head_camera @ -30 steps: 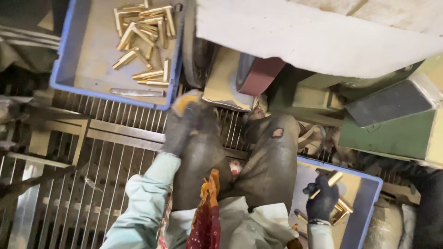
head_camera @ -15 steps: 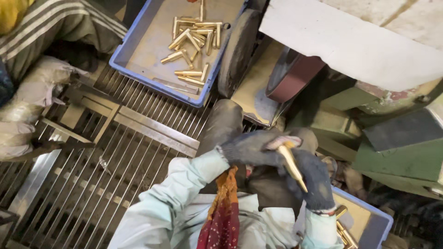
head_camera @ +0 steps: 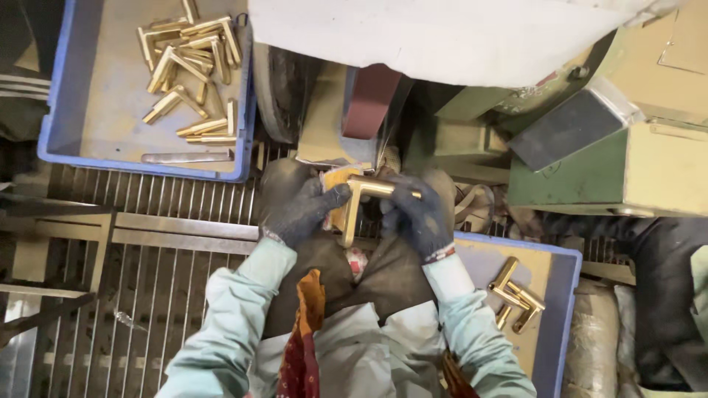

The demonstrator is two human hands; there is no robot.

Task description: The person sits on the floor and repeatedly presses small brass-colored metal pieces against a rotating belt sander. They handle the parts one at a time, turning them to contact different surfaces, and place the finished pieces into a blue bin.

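Both my hands are gloved and closed on one brass handle (head_camera: 361,203), an L-shaped piece held over my lap, just below the sanding belt (head_camera: 371,99). My left hand (head_camera: 301,210) is curled shut around the corner of the handle, fingers wrapped over the bend, with a scrap of yellow-orange paper (head_camera: 338,179) showing behind it. My right hand (head_camera: 417,214) is clamped on the short arm that runs out to the right, thumb and fingers pinched tight around the bar. The long arm of the handle hangs down between my hands, bare and shining. The handle's upper end is just beside the belt's lower edge; I cannot tell whether they touch. To my upper left sits a blue tray (head_camera: 59,144) with a heap of brass pieces (head_camera: 188,63) inside it. At my right knee is a second blue tray (head_camera: 564,295) with a few more brass pieces (head_camera: 515,295) lying together. A metal grate (head_camera: 147,309) runs under my left arm.
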